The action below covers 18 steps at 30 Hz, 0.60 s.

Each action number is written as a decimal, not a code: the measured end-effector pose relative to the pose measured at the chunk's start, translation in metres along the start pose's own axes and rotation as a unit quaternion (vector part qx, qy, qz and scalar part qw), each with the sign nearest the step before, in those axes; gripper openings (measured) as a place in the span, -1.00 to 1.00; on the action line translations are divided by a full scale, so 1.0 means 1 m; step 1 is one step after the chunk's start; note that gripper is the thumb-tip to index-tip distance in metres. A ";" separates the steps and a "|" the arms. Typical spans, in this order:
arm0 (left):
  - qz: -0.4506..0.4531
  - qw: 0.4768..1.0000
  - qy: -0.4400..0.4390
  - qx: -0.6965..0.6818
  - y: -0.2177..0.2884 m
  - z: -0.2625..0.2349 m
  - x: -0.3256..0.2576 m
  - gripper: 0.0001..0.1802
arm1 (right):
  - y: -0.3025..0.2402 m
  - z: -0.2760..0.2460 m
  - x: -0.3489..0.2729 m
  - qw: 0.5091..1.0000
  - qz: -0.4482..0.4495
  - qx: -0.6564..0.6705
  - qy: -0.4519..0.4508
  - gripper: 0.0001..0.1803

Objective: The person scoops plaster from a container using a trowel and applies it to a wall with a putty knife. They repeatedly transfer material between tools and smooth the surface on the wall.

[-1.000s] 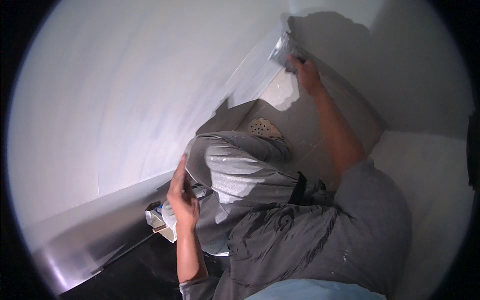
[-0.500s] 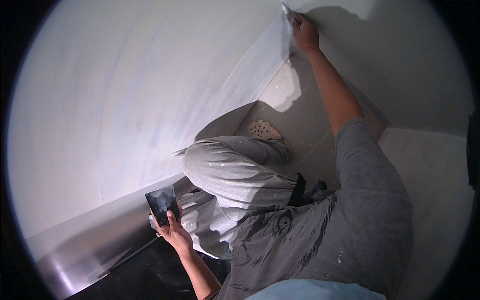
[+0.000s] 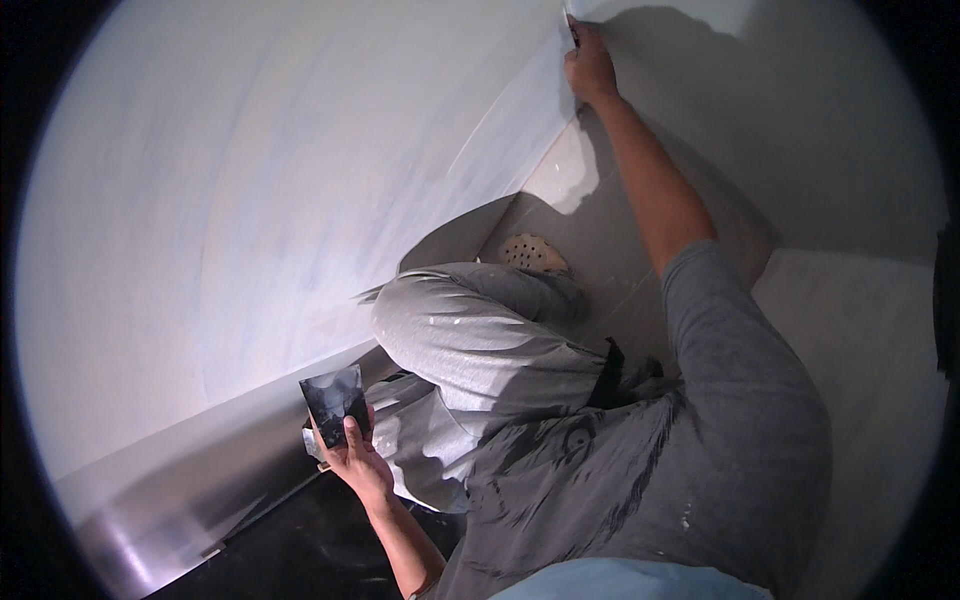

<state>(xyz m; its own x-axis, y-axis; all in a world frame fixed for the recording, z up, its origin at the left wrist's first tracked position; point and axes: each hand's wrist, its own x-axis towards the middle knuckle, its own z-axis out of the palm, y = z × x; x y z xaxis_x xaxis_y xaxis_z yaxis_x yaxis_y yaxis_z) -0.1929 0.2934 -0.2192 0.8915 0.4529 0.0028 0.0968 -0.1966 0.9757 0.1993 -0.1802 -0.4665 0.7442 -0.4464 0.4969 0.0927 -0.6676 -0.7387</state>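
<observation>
My right hand (image 3: 592,68) reaches far up to the corner where two white walls meet. It is closed around a scraper (image 3: 571,28) that looks like a putty knife. Only a sliver of the tool shows, close against the corner; the fingers hide the rest. Down at the left, near the wall's foot, my left hand (image 3: 362,466) grips a dark, flat rectangular plate (image 3: 336,402) with greyish smears. The thumb lies across its face and the fingers are behind it. A small light-grey piece (image 3: 311,441) shows beside that hand; I cannot tell what it is.
The smooth, pale left wall (image 3: 250,220) carries faint streaks. A shiny metal strip (image 3: 160,525) runs along its foot, beside a black surface (image 3: 300,545). My bent, grey-trousered leg (image 3: 480,335) and a perforated beige clog (image 3: 535,252) are on the grey floor (image 3: 625,265).
My right hand has shifted slightly left and down, closer to the corner, and turned the scraper so less of it shows. My left hand with the plate has moved slightly right.
</observation>
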 end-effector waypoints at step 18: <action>-0.065 0.982 0.005 -0.177 0.013 0.069 0.011 -0.55 | -0.206 0.011 -0.226 0.950 0.037 0.211 -0.227 -0.04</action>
<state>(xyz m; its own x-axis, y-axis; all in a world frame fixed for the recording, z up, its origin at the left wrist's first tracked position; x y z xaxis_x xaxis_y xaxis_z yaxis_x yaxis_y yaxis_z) -0.1515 0.2363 -0.2219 0.8771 0.4633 -0.1269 0.0481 0.1782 0.9828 0.0193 0.0651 -0.4318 0.9585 -0.1160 0.2605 0.2155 -0.3040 -0.9280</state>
